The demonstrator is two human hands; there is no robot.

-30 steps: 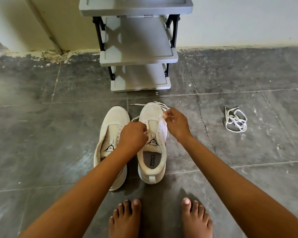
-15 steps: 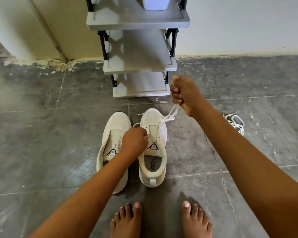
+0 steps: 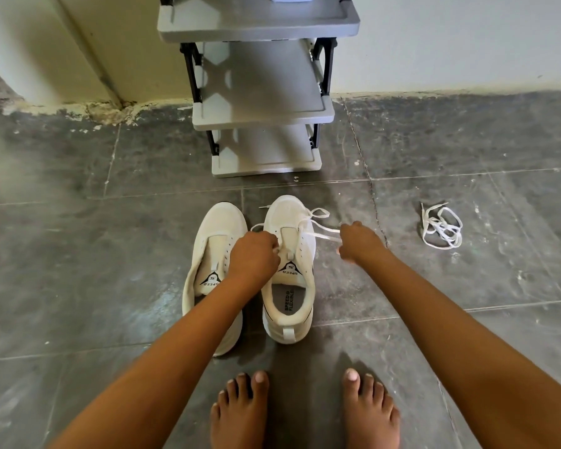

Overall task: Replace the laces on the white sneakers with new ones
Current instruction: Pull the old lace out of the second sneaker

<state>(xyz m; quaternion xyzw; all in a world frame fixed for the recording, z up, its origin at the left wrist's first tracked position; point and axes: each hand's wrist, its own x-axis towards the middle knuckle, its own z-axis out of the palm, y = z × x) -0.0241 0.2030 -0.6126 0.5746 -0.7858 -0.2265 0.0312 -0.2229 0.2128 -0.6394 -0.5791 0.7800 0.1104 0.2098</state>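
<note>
Lace [image 3: 318,234] stretches from right sneaker [image 3: 289,270] into right-hand fingers [image 3: 347,236].

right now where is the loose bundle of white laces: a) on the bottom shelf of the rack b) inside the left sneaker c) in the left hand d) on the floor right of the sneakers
d: the loose bundle of laces lies on the dark tile floor, off to the right of both sneakers and beyond the right hand.

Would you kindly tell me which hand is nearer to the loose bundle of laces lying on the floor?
Right. The right hand is beside the right sneaker, with bare floor between it and the lace bundle; the left hand sits over the sneakers, farther away.
</note>
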